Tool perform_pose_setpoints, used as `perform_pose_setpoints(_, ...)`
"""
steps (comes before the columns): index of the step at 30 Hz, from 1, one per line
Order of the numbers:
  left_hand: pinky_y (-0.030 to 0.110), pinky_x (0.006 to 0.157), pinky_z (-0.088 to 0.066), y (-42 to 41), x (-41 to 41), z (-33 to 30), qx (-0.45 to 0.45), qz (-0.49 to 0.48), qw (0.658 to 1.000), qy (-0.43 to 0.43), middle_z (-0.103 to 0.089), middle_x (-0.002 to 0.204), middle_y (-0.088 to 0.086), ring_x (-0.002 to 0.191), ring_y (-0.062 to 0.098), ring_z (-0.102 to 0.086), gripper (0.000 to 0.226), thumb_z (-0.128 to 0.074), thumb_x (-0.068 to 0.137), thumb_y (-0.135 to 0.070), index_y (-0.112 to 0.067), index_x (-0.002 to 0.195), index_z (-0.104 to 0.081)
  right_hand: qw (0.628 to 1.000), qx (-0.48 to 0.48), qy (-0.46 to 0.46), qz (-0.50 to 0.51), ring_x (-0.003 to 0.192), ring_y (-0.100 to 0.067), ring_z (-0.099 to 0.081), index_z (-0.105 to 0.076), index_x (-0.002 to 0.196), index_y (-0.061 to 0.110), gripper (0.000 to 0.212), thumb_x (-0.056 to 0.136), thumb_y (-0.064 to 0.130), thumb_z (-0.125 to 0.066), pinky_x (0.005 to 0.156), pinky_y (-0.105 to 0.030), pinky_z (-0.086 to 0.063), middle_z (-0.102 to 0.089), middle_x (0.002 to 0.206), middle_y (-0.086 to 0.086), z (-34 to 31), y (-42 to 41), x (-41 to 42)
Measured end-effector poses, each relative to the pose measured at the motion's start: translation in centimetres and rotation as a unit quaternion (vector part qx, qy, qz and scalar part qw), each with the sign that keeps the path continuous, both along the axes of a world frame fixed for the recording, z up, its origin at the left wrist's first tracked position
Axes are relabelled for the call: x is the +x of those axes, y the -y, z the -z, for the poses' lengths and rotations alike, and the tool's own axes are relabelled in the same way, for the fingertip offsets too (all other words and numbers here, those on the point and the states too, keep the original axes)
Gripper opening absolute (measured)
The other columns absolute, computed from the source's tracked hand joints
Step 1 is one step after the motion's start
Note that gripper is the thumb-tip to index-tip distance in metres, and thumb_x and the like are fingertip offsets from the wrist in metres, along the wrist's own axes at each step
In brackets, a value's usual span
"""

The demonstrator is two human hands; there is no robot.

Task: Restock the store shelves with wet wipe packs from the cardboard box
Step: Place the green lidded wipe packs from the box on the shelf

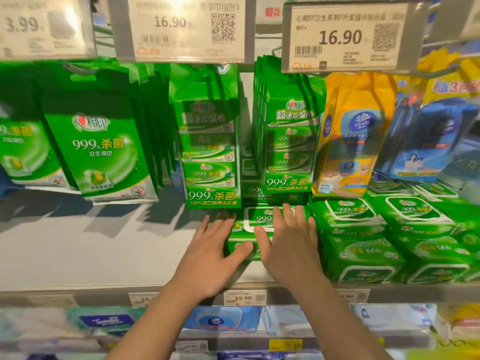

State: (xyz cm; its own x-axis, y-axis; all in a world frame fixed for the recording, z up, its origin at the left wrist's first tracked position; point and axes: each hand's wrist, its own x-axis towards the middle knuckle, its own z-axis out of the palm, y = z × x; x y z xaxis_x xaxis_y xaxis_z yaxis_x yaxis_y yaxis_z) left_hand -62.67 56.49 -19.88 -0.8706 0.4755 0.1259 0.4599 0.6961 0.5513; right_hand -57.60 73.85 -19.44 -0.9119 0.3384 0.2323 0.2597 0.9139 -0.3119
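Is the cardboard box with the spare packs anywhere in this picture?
No, only the shelf, hanging packs and both hands, left hand and right hand, on a green wipe pack show.

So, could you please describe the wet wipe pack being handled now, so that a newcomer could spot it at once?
Look at the white shelf under the hanging green packs. The wet wipe pack lies flat on another at the left end of the green stacks. It alone has the left hand and right hand on it.

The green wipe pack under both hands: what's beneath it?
Another green pack shows beneath the top wipe pack, on the white shelf. The left hand and right hand cover much of both, so anything further back is hidden.
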Motion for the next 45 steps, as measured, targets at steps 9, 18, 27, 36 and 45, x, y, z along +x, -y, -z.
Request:
perform_pose_setpoints(9,0.038,0.128,-0.012,3.0,5.2,0.3,0.023,-0.08,0.996,-0.019,-0.018,0.163,-0.028,0.155,0.005,0.0,0.082,-0.03,0.08,-0.086,-0.054,0.155,-0.024,0.988,-0.083,-0.096,-0.091,0.158,-0.028,-0.008,-0.045,0.154,0.018,0.078,0.095,0.064,-0.027,0.125,-0.052,0.007,-0.029,0.167,-0.008,2.3,2.9,2.1)
perform_pose_setpoints(18,0.048,0.127,-0.01,10.6,10.2,-0.4,0.02,-0.188,0.98,-0.06,-0.016,0.165,-0.026,0.156,0.009,0.001,0.081,-0.022,0.08,-0.088,-0.056,0.154,-0.024,0.983,-0.086,0.047,-0.157,0.156,-0.017,0.02,-0.012,0.162,0.04,0.064,0.103,0.063,-0.022,0.125,-0.052,0.012,0.008,0.172,0.008,-0.3,10.1,5.1)
perform_pose_setpoints(27,0.05,0.125,-0.015,26.9,18.1,2.7,-0.009,-0.376,0.925,-0.051,-0.021,0.167,-0.015,0.156,0.023,-0.015,0.095,-0.01,0.076,-0.095,-0.046,0.157,-0.023,0.941,-0.125,0.111,-0.295,0.158,-0.026,0.01,-0.019,0.157,0.052,0.06,0.1,0.065,-0.029,0.125,-0.059,-0.009,0.005,0.172,0.009,0.6,26.1,8.9)
perform_pose_setpoints(36,0.039,0.124,-0.019,43.5,32.1,5.5,0.006,-0.552,0.834,-0.013,-0.04,0.159,-0.003,0.147,0.021,-0.028,0.1,-0.016,0.077,-0.088,-0.03,0.155,-0.039,0.863,-0.076,0.157,-0.475,0.159,-0.025,0.001,-0.032,0.158,0.041,0.079,0.091,0.08,-0.018,0.129,-0.042,0.001,-0.009,0.172,-0.002,5.0,45.2,15.1)
perform_pose_setpoints(45,0.043,0.123,-0.024,54.3,41.4,9.6,0.029,-0.663,0.745,0.061,-0.037,0.16,-0.007,0.148,0.018,-0.028,0.1,-0.015,0.077,-0.091,-0.032,0.154,-0.038,0.785,-0.076,0.226,-0.572,0.159,-0.027,-0.001,-0.027,0.156,0.052,0.066,0.093,0.073,-0.03,0.126,-0.05,-0.015,-0.005,0.172,0.002,5.7,59.0,22.2)
